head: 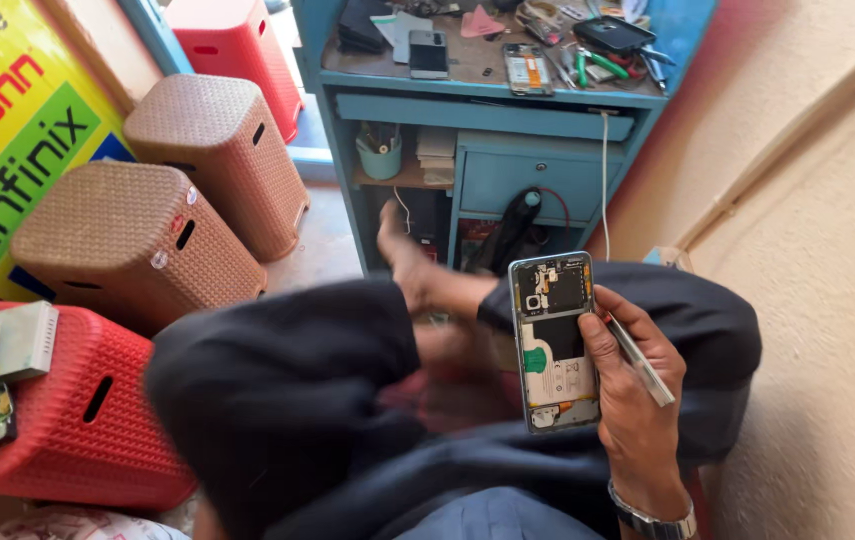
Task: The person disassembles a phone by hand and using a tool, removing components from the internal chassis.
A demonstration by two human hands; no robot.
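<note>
Nearest the lens: dark trouser legs (288,400) are filling the lower frame, knees drawn up, cloth soft and creased. A blurred bare foot (403,255) is showing beyond them, so the person is sitting low.

Beyond the knees a blue-painted wooden workbench (488,105) is standing, its top crowded with small tools and phones, a drawer and open shelf below, a white cable hanging down its front. Left of it, plastic woven-pattern stools are crowding in: two brown ones (148,240) tipped on their sides, a red one (98,410) nearest the left knee carrying small boxes and parts, another red one upright behind. Rough plastered wall is running along the right.

The right hand (633,390) is gripping an opened smartphone (555,340), back cover off, just above the right knee; fingers are curled around its right edge, thumb side hidden. Circuit board, a green patch and pale shielding are showing inside the metal frame. A thin flat silvery strip (643,365) is lying across those fingers. A metal watch is sitting on the wrist.

The left hand (453,350) is motion-blurred beside the phone; cannot tell its finger state.
</note>
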